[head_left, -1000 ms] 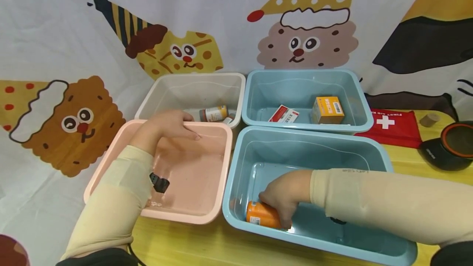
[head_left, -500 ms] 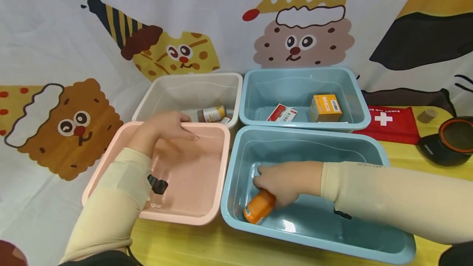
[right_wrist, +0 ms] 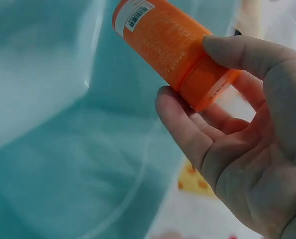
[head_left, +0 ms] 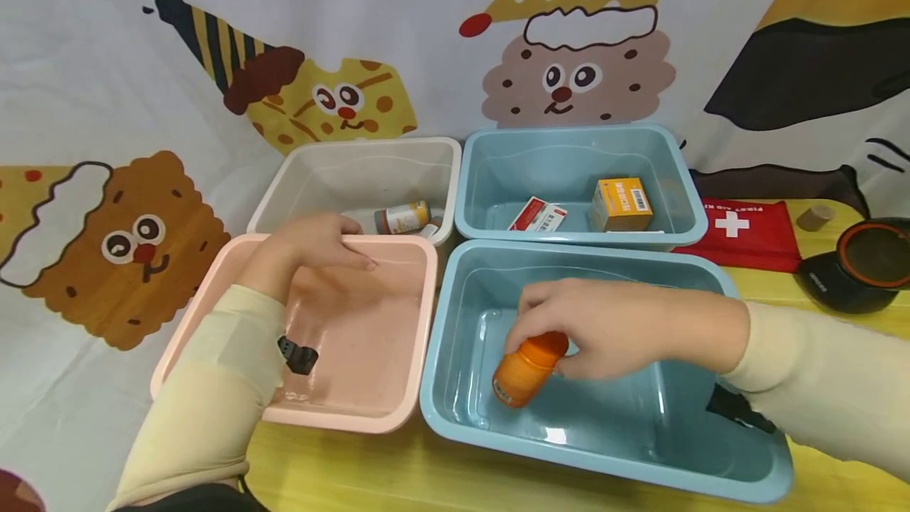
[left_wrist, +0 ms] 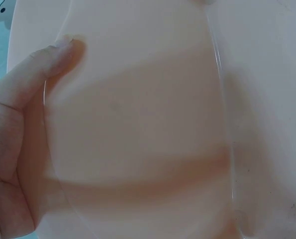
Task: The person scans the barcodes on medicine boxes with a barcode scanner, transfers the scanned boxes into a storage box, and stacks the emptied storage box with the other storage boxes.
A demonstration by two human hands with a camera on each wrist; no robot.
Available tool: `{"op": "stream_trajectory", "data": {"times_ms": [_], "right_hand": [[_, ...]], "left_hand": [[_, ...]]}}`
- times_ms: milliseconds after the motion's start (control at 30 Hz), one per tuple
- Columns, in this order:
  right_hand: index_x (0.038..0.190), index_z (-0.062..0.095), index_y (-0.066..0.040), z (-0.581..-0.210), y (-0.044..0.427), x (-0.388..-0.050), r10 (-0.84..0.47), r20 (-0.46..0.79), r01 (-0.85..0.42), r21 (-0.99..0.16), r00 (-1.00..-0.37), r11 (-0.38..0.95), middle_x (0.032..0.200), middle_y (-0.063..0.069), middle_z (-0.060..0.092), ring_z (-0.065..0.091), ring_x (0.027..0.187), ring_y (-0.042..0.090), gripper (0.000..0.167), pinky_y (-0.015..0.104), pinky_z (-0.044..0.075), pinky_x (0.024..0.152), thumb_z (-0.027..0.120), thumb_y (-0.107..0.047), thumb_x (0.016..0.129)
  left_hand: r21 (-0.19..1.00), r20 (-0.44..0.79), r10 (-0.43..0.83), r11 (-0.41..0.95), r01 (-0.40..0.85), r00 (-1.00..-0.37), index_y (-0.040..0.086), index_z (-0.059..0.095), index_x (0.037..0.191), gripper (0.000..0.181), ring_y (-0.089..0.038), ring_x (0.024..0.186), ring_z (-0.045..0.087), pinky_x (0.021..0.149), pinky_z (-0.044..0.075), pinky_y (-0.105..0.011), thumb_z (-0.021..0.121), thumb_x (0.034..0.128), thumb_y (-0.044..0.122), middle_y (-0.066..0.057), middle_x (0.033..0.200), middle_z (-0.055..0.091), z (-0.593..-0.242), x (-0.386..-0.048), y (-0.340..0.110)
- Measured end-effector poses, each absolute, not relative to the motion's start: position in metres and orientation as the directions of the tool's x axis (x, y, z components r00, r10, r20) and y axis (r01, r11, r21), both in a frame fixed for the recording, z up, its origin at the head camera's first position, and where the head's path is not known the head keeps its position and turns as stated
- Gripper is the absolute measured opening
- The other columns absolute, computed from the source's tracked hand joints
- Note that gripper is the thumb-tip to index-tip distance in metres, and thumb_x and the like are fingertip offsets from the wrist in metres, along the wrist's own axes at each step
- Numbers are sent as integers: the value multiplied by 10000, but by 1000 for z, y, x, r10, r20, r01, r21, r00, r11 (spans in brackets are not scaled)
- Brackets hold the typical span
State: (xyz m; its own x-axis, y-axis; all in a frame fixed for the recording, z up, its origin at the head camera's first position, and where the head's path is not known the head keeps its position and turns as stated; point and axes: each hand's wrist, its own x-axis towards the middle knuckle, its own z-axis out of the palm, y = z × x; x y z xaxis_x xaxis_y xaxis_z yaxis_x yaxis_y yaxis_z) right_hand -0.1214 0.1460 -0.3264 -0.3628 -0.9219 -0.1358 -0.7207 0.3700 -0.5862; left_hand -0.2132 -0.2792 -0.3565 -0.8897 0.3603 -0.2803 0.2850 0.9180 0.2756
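My right hand (head_left: pixel 590 326) pinches an orange bottle (head_left: pixel 526 370) near its cap, between thumb and fingers. The bottle hangs tilted above the floor of the front blue bin (head_left: pixel 604 441); its printed label and barcode show in the right wrist view, where the bottle (right_wrist: pixel 162 45) points up and left. My left hand (head_left: pixel 313 243) rests over the far rim of the pink bin (head_left: pixel 362 330). In the left wrist view the thumb (left_wrist: pixel 63 59) lies against the bin's inner wall; the other fingers are hidden behind the rim.
Behind stand a pale grey bin (head_left: pixel 355 148) with a grey-and-orange bottle (head_left: pixel 403 218), and a second blue bin (head_left: pixel 569 137) with a red-and-white box (head_left: pixel 538 215) and an orange box (head_left: pixel 622 204). At right lie a red first aid pouch (head_left: pixel 753 235), a cork (head_left: pixel 815 217) and a black pot (head_left: pixel 846 287).
My right hand has lifted the orange bottle off the front blue bin's floor and moved it up and away from the near wall. The left hand keeps its place on the pink rim.
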Motion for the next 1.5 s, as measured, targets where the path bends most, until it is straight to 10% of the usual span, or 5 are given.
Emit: {"op": "stream_trajectory", "data": {"times_ms": [700, 1133, 1500], "right_hand": [[1279, 707, -377, -308, 259, -123, -791, 193, -751, -503, -581, 428, 1287, -106, 593, 610, 1069, 91, 580, 268, 597, 707, 906, -59, 837], [1165, 730, -345, -316, 299, -107, -612, 261, -658, -425, -747, 622, 1360, -63, 611, 588, 1082, 3, 810, 214, 576, 627, 1022, 80, 540], [1184, 733, -28, -326, 337, -97, -270, 429, -482, -529, -862, 699, 1265, -213, 571, 608, 848, -170, 660, 75, 494, 628, 903, 240, 604]], "left_hand": [[277, -290, 349, 922, 271, -891, 121, 747, 1110, 545, -264, 921, 636, 892, 515, -504, 833, 850, 593, -27, 995, 721, -358, -212, -282], [286, -284, 359, 917, 279, -889, 127, 750, 1082, 516, -252, 887, 621, 860, 513, -487, 839, 853, 581, -14, 955, 708, -360, -216, -284], [291, -280, 362, 915, 280, -889, 119, 752, 1083, 523, -262, 913, 638, 889, 514, -513, 839, 849, 578, -29, 985, 720, -358, -215, -285]]}}
